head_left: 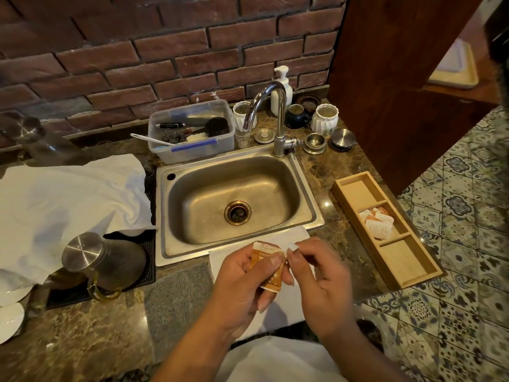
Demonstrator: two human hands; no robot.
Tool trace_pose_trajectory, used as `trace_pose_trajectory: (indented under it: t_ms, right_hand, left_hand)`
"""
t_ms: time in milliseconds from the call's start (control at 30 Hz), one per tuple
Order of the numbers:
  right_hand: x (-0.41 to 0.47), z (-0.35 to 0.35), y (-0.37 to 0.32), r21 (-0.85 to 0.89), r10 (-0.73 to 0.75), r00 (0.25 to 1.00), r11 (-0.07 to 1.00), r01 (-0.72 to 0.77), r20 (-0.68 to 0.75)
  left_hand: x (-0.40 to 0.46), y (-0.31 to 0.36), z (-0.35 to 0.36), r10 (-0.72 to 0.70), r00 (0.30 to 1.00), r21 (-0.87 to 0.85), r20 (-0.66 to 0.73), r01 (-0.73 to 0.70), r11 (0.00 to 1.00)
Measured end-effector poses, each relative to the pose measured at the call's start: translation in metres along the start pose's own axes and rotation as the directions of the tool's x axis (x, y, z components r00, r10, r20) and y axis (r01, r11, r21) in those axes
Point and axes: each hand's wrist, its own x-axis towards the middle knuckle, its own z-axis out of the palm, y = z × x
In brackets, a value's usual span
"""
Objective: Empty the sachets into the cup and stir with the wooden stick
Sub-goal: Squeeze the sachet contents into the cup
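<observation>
A brick wall backs a marble counter (91,326) with a steel sink (234,197) set into it and a tap (278,117) behind. In front of the sink, over a white napkin (298,234), the left hand (242,288) grips an orange sachet (268,267), thumb pressed across its face. The right hand (322,277) pinches the sachet's top right corner between thumb and forefinger, and a small white bit shows at the fingertips, so the tear seems to be starting. More sachets (376,223) lie in the middle compartment of a wooden tray (407,274) to the right, well apart from the hands.

I cannot pick out the cup for the task with any certainty; several cups stand behind the tap, and no wooden stick shows.

To tear well, the left hand should hold the sachet upright and just below the tear line, so the powder sits at the bottom. The right hand should pull the corner across in one steady motion, not jerk it. Tearing only part of the top would leave a narrow spout for pouring. The risk is spilling powder on the napkin before the cup is near.
</observation>
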Motion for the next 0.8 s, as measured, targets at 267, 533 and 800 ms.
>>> trace_pose_trajectory:
  t_ms: [267,533,800]
  right_hand:
    - [0.019,-0.024,-0.005,0.381,0.474,0.879,0.824,-0.42,-0.057]
    - [0.014,-0.037,0.006,0.241,0.442,0.895,0.863,-0.444,0.066]
    - [-0.016,-0.027,0.007,0.177,0.456,0.887,0.882,-0.437,-0.08]
  left_hand:
    - [0.0,0.003,-0.004,0.025,0.992,0.044,-0.126,-0.019,0.999]
    - [0.001,-0.002,-0.004,0.015,0.985,0.275,-0.173,0.033,0.961]
    - [-0.003,-0.007,-0.018,0.037,0.996,0.446,-0.075,0.0,0.895]
